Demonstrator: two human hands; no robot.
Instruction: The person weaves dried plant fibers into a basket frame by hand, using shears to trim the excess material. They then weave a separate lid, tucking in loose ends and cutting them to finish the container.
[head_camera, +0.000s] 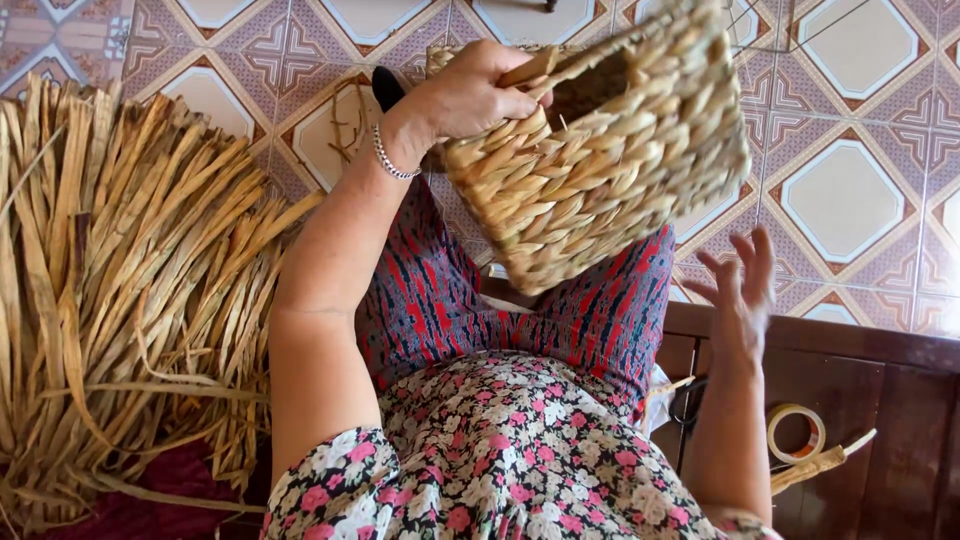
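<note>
Left hand (470, 95) grips the basket (600, 150) rim alone — right hand (740, 290) spread, empty below — it could tip and drop.

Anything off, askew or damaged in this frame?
Nothing looks damaged. The woven basket is tilted, held up at its rim by the left hand; the right hand is open beside it, not touching. A few loose fibre ends stick out of the weave. Tape roll lies on the bench.
</note>
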